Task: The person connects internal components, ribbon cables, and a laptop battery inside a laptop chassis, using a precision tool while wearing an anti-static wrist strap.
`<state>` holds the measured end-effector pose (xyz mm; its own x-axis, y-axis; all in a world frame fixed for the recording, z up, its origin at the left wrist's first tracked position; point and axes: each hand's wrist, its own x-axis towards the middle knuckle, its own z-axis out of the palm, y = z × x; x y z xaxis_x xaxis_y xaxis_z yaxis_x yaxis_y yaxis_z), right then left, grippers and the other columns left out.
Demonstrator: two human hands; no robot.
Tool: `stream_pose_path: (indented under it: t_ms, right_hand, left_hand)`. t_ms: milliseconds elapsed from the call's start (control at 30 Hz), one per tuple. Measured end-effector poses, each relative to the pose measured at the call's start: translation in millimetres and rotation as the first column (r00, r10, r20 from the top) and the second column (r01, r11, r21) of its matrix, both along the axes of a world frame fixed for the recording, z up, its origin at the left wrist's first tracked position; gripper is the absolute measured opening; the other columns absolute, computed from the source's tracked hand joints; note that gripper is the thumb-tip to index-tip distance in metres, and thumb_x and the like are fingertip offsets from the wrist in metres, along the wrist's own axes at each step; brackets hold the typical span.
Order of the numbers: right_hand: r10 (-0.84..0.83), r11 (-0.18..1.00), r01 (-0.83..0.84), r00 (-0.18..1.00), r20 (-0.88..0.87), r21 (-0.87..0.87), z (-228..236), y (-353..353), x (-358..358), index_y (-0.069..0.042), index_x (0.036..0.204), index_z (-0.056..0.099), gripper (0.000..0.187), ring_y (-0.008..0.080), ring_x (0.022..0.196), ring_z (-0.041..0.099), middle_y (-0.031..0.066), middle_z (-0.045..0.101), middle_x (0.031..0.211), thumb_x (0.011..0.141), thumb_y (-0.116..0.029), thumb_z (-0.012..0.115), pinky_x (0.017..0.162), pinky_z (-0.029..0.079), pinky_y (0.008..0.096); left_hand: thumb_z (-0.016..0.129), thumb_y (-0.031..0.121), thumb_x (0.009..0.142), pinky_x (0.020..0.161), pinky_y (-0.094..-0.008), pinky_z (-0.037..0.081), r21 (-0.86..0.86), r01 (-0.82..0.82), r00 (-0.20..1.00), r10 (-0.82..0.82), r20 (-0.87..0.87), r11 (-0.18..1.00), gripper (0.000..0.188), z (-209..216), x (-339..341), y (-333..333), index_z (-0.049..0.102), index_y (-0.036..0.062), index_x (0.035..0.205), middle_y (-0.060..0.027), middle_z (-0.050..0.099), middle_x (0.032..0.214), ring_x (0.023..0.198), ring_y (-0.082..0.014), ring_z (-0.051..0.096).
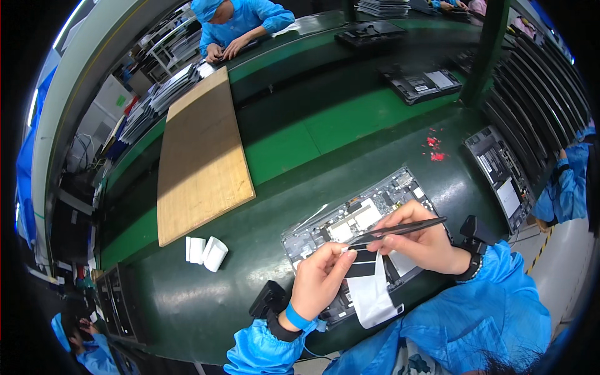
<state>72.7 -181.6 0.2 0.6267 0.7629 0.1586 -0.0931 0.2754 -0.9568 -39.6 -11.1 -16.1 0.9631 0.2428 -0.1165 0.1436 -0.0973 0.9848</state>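
Between thumb and fingers, my left hand (314, 280) pinches the upper edge of a white backing sheet (374, 301) that carries black adhesive strips (361, 269). My right hand (425, 245) is closed around black tweezers (412, 227). Their tips point left and meet the top of the sheet beside my left fingertips; whether they grip a strip is too small to tell. Beneath both hands lies an opened laptop base (340, 226), its circuit board and inner parts exposed. The sheet hangs over the laptop's near edge, and my hands cover part of its middle.
Two white rolls (205, 252) stand left of the laptop. Red scraps (435, 155) lie beyond it. A wooden board (203, 159) spans the green conveyor. Another laptop base (500, 181) and a row of black panels (537, 94) are at right. A co-worker (240, 28) sits across.
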Motion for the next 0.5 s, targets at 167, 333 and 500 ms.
stream_pose_path:
  t_ms: [167,333,500]
  right_hand:
    - [0.015,0.999,-0.02,0.99,-0.141,-0.033,-7,-6,9,0.004,0.106,0.047,0.024,0.0183,0.095,0.06,0.012,0.057,0.101,0.084,0.0,0.056,0.075,0.051,0.025]
    - [-0.005,0.995,0.004,1.0,-0.007,-0.103,-6,-13,19,0.006,0.101,0.054,0.021,0.017,0.09,0.061,0.0111,0.06,0.094,0.082,-0.001,0.059,0.076,0.051,0.0249]
    - [0.019,0.988,-0.018,1.0,0.008,-0.153,-4,-16,20,0.006,0.1,0.056,0.02,0.0152,0.087,0.062,0.011,0.06,0.094,0.082,0.0,0.059,0.076,0.051,0.024]
  left_hand:
    - [0.062,0.013,0.084,0.053,-0.0187,0.043,0.0,-0.001,1.0,0.001,0.023,1.0,0.017,-15,14,-11,0.063,0.0017,0.096,-0.0002,0.06,0.065,0.059,-0.0028,0.051]
    - [0.063,0.015,0.082,0.05,-0.0188,0.041,0.068,-0.017,1.0,0.018,-0.013,0.998,0.016,-7,18,-16,0.065,0.0018,0.091,-0.0001,0.06,0.064,0.057,-0.0026,0.05]
    - [0.064,0.016,0.082,0.048,-0.0194,0.039,0.083,-0.038,0.999,0.041,-0.033,0.996,0.016,-4,17,-20,0.065,0.0011,0.088,0.0004,0.058,0.06,0.055,-0.0022,0.049]
